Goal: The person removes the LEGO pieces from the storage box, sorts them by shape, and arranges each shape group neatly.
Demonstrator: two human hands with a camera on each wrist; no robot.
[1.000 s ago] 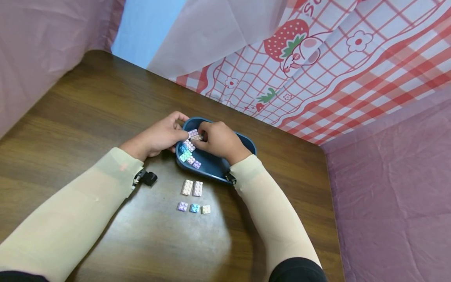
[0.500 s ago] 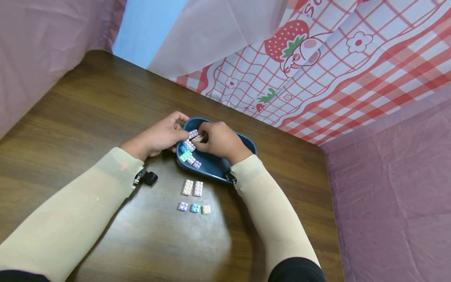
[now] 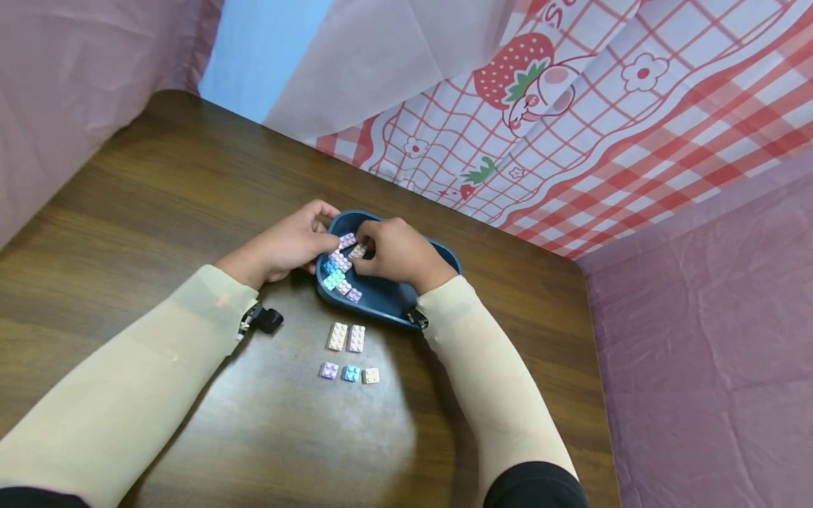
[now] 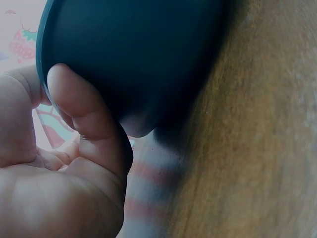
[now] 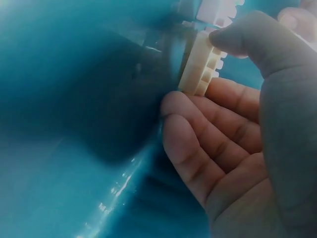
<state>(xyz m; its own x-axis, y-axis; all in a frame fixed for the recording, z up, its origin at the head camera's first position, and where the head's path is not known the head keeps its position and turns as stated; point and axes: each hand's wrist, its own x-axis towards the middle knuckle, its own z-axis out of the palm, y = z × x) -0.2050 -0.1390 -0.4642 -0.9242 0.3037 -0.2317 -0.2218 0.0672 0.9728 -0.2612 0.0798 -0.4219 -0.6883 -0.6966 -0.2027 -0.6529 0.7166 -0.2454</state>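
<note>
A dark blue tray [image 3: 389, 298] with rounded ends lies tilted across the head view's middle. My left hand [image 3: 286, 243] grips its left end, thumb at the rim and fingers around the outside; the left wrist view shows a curled finger [image 4: 74, 94] against the tray wall [image 4: 133, 44]. Inside the tray, my right hand [image 3: 404, 257] pinches a cream studded toy brick [image 5: 197, 62] between thumb and fingers. Loose bricks cluster at that end: lilac [image 3: 346, 240], pale pink [image 3: 341, 260], blue [image 3: 330, 267], mint green [image 3: 333, 280] and small lilac [image 3: 353, 295].
On the wooden table [image 3: 267, 423], in front of the tray, two longer bricks, cream [image 3: 337, 336] and pale pink [image 3: 356, 339], lie side by side. Nearer is a row of small lilac [image 3: 329, 370], blue [image 3: 351, 373] and cream [image 3: 371, 375] bricks. Cloth [image 3: 406, 141] hangs behind.
The cream brick in my right fingers has shifted and turned slightly, and shows more clearly apart from the lilac brick. The left hand stays on the tray.
</note>
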